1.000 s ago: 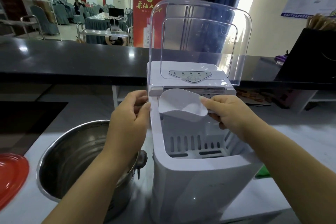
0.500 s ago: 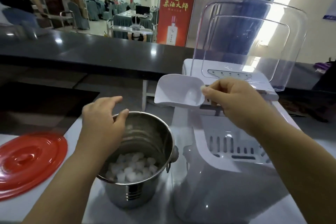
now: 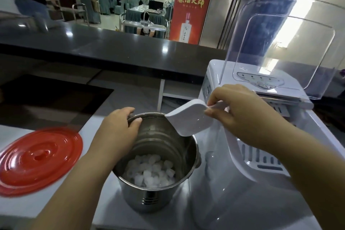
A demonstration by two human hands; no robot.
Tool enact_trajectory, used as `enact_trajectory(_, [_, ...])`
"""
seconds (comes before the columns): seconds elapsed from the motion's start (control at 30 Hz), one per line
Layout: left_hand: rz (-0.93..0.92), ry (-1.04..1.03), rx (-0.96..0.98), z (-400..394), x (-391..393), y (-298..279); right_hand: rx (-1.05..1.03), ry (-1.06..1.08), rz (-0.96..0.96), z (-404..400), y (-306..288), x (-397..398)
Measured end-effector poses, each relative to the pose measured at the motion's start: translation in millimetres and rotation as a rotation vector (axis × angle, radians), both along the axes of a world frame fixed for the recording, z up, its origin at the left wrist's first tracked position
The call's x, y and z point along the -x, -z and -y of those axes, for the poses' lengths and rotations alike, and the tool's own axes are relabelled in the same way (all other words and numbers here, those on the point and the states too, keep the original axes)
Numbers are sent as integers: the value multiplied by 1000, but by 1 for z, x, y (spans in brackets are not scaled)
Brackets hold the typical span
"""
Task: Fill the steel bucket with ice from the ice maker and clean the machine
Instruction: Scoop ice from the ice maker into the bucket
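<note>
A steel bucket (image 3: pixel 149 194) stands on the white counter, with ice cubes (image 3: pixel 151 172) heaped on its bottom. My left hand (image 3: pixel 119 129) grips the bucket's far left rim, thumb inside. My right hand (image 3: pixel 240 114) pinches the handle of a white plastic scoop (image 3: pixel 190 119), tipped mouth-down over the bucket's right rim. The white ice maker (image 3: pixel 280 183) sits right of the bucket; its clear lid (image 3: pixel 280 43) is raised and the slotted ice basket (image 3: pixel 265 160) shows inside.
A red round lid (image 3: pixel 39 158) lies flat on the counter to the left. A black raised bar top (image 3: pixel 112 43) runs across behind. A dark recessed panel (image 3: pixel 46 99) sits at the left rear. A dining hall with a red banner (image 3: pixel 190 5) lies beyond.
My right hand carried the scoop from the ice maker leftward over the bucket and tipped it down. My left hand moved from the machine's edge to grip the bucket rim.
</note>
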State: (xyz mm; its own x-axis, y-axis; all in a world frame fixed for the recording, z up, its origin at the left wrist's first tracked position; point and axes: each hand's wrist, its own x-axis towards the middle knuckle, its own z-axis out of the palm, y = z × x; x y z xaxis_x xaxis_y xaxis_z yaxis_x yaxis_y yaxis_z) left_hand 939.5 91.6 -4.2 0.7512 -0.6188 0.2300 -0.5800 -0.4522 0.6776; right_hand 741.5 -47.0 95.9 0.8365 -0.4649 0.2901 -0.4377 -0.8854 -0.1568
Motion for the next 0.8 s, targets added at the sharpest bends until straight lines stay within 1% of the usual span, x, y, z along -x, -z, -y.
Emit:
enact_trajectory(0.1, [15,8,46,-1,1,-1,-26,5,6,0,0,0])
enact_trajectory(0.2, [33,27,93,-1,2,-5,-100,28,64,1,-2,3])
enact_trajectory(0.33, [53,40,200,2,6,-14,-252,86,206,4,-4,12])
enact_trajectory(0.57, [34,167,334,15,30,-40,-349,232,476,15,-10,39])
enact_trajectory(0.7, [12,267,373,33,52,-56,-344,293,559,24,-12,62])
enact_trajectory(0.8, [-31,343,393,48,71,-67,-240,332,565,29,-13,80])
